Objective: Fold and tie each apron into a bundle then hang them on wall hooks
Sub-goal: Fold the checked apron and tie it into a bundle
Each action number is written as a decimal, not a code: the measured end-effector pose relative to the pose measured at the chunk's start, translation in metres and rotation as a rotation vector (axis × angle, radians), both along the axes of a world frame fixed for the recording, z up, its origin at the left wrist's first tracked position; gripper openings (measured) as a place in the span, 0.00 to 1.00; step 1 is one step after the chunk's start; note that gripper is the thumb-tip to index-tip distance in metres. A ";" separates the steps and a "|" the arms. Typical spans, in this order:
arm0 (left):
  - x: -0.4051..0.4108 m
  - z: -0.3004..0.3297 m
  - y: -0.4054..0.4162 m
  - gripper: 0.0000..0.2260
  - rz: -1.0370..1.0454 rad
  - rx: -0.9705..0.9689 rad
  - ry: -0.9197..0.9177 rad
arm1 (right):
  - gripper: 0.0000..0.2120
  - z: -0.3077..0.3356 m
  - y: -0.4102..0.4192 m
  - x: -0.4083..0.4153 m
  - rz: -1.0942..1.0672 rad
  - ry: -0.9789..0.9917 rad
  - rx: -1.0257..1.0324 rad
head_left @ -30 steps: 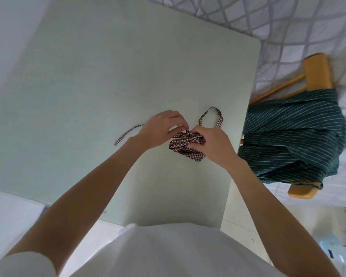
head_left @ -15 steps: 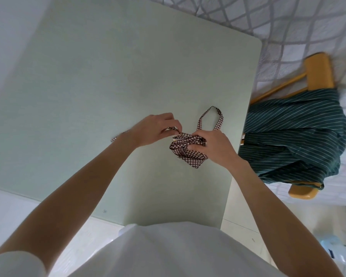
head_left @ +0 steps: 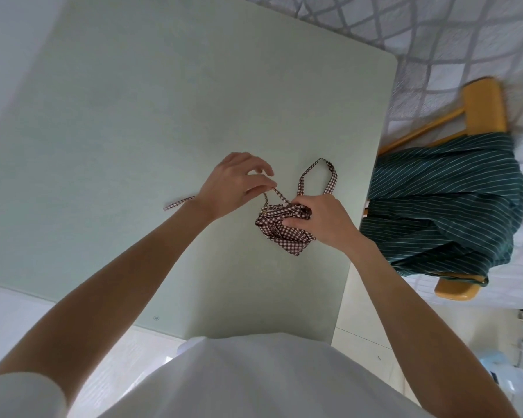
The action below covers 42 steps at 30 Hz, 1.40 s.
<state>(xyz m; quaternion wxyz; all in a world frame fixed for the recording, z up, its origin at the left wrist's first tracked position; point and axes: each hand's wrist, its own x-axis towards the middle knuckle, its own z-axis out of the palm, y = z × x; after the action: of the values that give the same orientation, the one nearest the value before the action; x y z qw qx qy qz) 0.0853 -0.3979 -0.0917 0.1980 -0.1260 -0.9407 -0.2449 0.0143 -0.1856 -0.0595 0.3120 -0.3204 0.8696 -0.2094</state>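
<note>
A red-and-white checked apron [head_left: 287,235] lies bunched into a small bundle on the pale green table [head_left: 151,122], near its right edge. Its neck loop [head_left: 317,178] lies on the table beyond the bundle. My right hand [head_left: 320,220] grips the bundle's top, thumb and fingers curled round it. My left hand [head_left: 237,184] pinches a checked tie strap [head_left: 277,196] that rises from the bundle and holds it taut to the upper left. The strap's loose end [head_left: 178,203] lies on the table left of my wrist.
A dark green striped apron [head_left: 447,203] lies heaped over a yellow wooden chair [head_left: 483,107] just right of the table. Patterned grey flooring surrounds the chair. A pale bin [head_left: 504,375] stands at the lower right. No wall hooks are in view.
My left hand has drawn the tie strap up and to the left, away from the bundle. My right hand has stayed clamped on the bundle.
</note>
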 end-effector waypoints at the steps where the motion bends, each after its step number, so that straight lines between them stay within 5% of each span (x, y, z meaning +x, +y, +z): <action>1: -0.003 0.003 0.003 0.03 0.060 0.026 -0.058 | 0.20 0.000 0.001 0.000 0.004 -0.016 -0.005; 4: -0.004 0.017 0.014 0.05 0.208 0.359 -0.359 | 0.18 0.000 0.003 0.000 -0.013 -0.067 -0.043; 7: 0.002 0.021 0.023 0.07 0.074 0.650 -0.636 | 0.17 0.002 0.004 0.000 -0.049 -0.100 -0.066; 14: 0.014 0.025 0.020 0.06 0.054 0.457 -0.706 | 0.17 0.003 0.001 -0.001 -0.066 -0.026 -0.021; 19: 0.029 0.054 0.014 0.13 0.162 -0.050 -0.651 | 0.15 0.000 -0.011 0.002 -0.244 0.196 0.028; 21: 0.047 0.057 0.011 0.12 0.213 0.013 -0.554 | 0.14 0.003 -0.013 -0.002 -0.450 0.054 -0.095; 25: 0.081 0.038 0.018 0.08 0.306 0.370 -0.532 | 0.04 0.014 -0.016 -0.008 -0.867 -0.536 -0.429; 30: 0.085 0.019 0.032 0.05 0.466 0.880 -0.635 | 0.06 0.009 -0.015 -0.003 -0.913 -0.854 -0.555; 36: 0.067 0.013 0.040 0.08 0.482 1.050 -0.665 | 0.08 0.008 -0.023 0.008 -0.871 -1.009 -0.665; 42: 0.059 0.024 0.032 0.17 0.549 1.025 -0.586 | 0.09 0.007 -0.027 0.009 -0.792 -0.918 -0.679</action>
<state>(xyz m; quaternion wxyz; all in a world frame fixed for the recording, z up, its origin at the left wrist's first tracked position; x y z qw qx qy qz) 0.1443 -0.3655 -0.0675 0.0235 0.3012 -0.7177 -0.6274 0.0237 -0.2130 -0.0523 0.4308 0.0622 0.5873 -0.6824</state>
